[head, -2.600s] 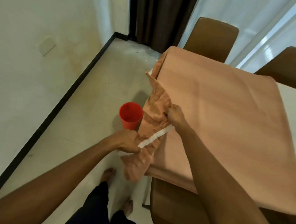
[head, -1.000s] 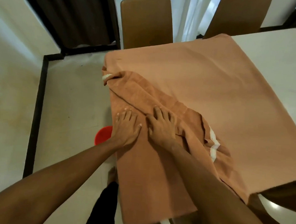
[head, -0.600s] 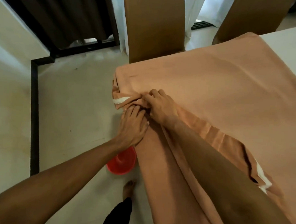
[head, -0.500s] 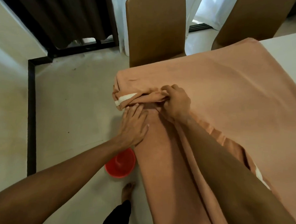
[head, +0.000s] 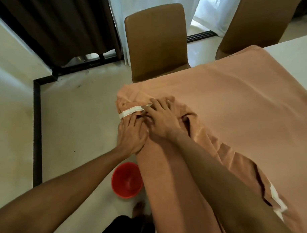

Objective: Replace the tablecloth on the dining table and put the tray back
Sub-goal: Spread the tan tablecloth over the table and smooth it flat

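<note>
A peach tablecloth [head: 236,105] with a white hem strip [head: 132,110] covers the near end of the white dining table [head: 301,51]. A bunched fold of it runs along the table's left edge. My left hand [head: 131,134] lies flat on the cloth at that edge, fingers spread, just below the white strip. My right hand [head: 161,116] presses flat on the bunched fold at the far left corner, fingertips at the strip's end. Neither hand visibly grips the cloth. No tray is in view.
A red bucket [head: 127,180] stands on the pale floor beside the table, below my left arm. Two brown chairs [head: 157,41] [head: 257,24] are pushed up at the table's far side. Dark curtains [head: 56,25] hang at the back left. My bare foot [head: 138,209] is near the bucket.
Both hands slid along the folded cloth from the middle of the left edge to the far left corner. My right hand went from gripping the fold to pressing flat on it.
</note>
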Tool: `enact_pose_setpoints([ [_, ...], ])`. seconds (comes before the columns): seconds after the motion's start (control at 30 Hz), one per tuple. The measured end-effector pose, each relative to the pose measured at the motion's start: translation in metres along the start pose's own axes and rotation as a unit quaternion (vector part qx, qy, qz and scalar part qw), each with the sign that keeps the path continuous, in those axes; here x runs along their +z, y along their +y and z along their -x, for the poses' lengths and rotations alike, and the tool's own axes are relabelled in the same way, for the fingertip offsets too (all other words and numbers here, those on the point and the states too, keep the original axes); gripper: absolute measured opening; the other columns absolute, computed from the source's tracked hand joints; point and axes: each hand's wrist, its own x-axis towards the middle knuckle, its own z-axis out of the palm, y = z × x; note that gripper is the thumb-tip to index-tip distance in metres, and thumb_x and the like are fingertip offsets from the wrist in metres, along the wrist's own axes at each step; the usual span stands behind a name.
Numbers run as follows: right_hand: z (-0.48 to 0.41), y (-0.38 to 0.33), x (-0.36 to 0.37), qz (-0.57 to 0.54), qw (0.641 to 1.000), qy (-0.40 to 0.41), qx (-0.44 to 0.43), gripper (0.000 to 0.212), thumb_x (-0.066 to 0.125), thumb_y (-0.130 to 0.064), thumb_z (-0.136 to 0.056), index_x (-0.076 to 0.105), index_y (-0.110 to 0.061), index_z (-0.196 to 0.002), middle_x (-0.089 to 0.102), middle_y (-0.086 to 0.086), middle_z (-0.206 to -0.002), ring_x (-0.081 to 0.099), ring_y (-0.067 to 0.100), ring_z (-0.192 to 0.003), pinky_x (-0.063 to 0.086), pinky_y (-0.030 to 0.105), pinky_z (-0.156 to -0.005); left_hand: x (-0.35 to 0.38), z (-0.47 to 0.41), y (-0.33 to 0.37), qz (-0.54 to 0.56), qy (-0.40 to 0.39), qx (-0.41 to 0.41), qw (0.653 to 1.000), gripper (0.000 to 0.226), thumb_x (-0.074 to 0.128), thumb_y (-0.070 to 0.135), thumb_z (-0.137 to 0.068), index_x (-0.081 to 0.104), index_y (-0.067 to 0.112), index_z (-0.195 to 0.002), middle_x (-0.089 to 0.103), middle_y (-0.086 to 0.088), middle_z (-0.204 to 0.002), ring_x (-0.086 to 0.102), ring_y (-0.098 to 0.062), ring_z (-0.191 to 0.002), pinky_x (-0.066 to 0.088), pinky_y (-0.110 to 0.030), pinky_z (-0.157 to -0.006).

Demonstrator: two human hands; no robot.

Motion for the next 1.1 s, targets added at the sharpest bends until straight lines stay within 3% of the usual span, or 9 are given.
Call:
enact_pose_setpoints([
  [0.23, -0.077, 0.008, 0.011, -0.008, 0.999, -0.047, 0.006, 0.041, 0.053, -0.034, -0.097, 0.049, -0.036, -0.138, 0.057, 0.002, -0.131, 0.049, 0.026, -0.116, 0.040, 0.044, -0.099, -0.005, -0.007, -0.004, -0.062, 0.001, -0.023, 0.998, 0.055, 0.039, 0.049, -0.096, 0.043, 0.025, -0.145, 0.041, -0.002, -0.149, 0.041, -0.022, -0.129, 0.034, -0.042, -0.086],
  [0.33, -0.105, 0.042, 0.003, -0.102, 0.975, 0.032, 0.197, 0.042, 0.054, -0.024, -0.092, 0.059, -0.032, -0.133, 0.065, 0.002, -0.126, 0.057, 0.027, -0.113, 0.050, 0.043, -0.094, -0.001, -0.015, -0.007, -0.055, 0.016, 0.030, 0.998, 0.056, 0.055, 0.041, -0.093, 0.052, 0.014, -0.142, 0.044, -0.011, -0.152, 0.040, -0.024, -0.130, 0.040, -0.048, -0.089],
  [0.4, -0.118, 0.065, -0.007, -0.208, 0.903, 0.113, 0.358, 0.037, 0.054, -0.020, -0.092, 0.064, -0.029, -0.127, 0.068, 0.000, -0.124, 0.061, 0.026, -0.113, 0.053, 0.042, -0.095, -0.003, -0.032, -0.010, -0.046, 0.010, 0.019, 0.999, 0.057, 0.051, 0.043, -0.095, 0.050, 0.013, -0.143, 0.041, -0.011, -0.155, 0.039, -0.024, -0.132, 0.039, -0.049, -0.092],
  [0.5, -0.118, 0.080, -0.017, -0.175, 0.854, 0.120, 0.474, 0.044, 0.060, -0.020, -0.092, 0.056, -0.028, -0.136, 0.057, 0.004, -0.135, 0.051, 0.029, -0.125, 0.044, 0.044, -0.100, -0.003, -0.054, -0.014, -0.034, -0.025, 0.002, 0.999, 0.064, 0.036, 0.050, -0.097, 0.043, 0.013, -0.148, 0.036, -0.010, -0.158, 0.039, -0.026, -0.138, 0.036, -0.050, -0.097],
  [0.67, -0.117, 0.046, -0.007, -0.027, 0.988, 0.043, 0.147, 0.069, 0.059, -0.041, -0.083, 0.039, -0.038, -0.149, 0.035, 0.005, -0.159, 0.028, 0.031, -0.147, 0.023, 0.058, -0.117, 0.000, -0.084, -0.022, 0.015, -0.010, 0.013, 1.000, 0.062, 0.043, 0.048, -0.099, 0.038, 0.016, -0.153, 0.033, -0.012, -0.160, 0.026, -0.029, -0.149, 0.016, -0.054, -0.117],
  [0.77, -0.133, 0.034, 0.007, -0.008, 0.996, -0.079, 0.043, 0.068, 0.049, -0.051, -0.085, 0.036, -0.042, -0.152, 0.033, 0.006, -0.161, 0.026, 0.033, -0.148, 0.021, 0.061, -0.118, 0.004, -0.099, -0.026, 0.053, -0.020, 0.004, 0.998, 0.065, 0.042, 0.046, -0.102, 0.025, 0.017, -0.157, 0.023, -0.009, -0.164, 0.015, -0.025, -0.153, 0.003, -0.049, -0.123],
  [0.87, -0.135, 0.050, 0.007, 0.008, 0.996, -0.063, 0.064, 0.058, 0.031, -0.056, -0.093, 0.041, -0.040, -0.148, 0.051, 0.006, -0.139, 0.047, 0.033, -0.125, 0.038, 0.052, -0.105, 0.009, -0.109, -0.031, 0.026, -0.020, -0.005, 0.999, 0.070, 0.035, 0.051, -0.100, 0.016, 0.017, -0.159, 0.010, -0.011, -0.167, 0.006, -0.027, -0.155, 0.004, -0.051, -0.124],
  [0.97, -0.135, 0.096, -0.006, 0.016, 0.988, 0.039, 0.146, 0.038, 0.048, -0.031, -0.099, 0.055, -0.028, -0.136, 0.054, 0.012, -0.121, 0.052, 0.036, -0.109, 0.043, 0.046, -0.089, 0.012, -0.119, -0.033, 0.016, -0.017, 0.008, 1.000, 0.071, 0.035, 0.052, -0.098, 0.017, 0.019, -0.159, 0.006, -0.012, -0.167, 0.002, -0.028, -0.155, 0.005, -0.053, -0.124],
  [1.1, -0.130, 0.132, -0.039, -0.008, 0.932, 0.145, 0.332, 0.041, 0.050, -0.028, -0.097, 0.051, -0.027, -0.138, 0.048, 0.014, -0.135, 0.043, 0.037, -0.126, 0.034, 0.049, -0.099, 0.018, -0.136, -0.027, 0.026, -0.036, 0.005, 0.999, 0.072, 0.030, 0.054, -0.101, 0.008, 0.019, -0.160, -0.005, -0.008, -0.168, -0.010, -0.024, -0.154, -0.003, -0.049, -0.124],
])
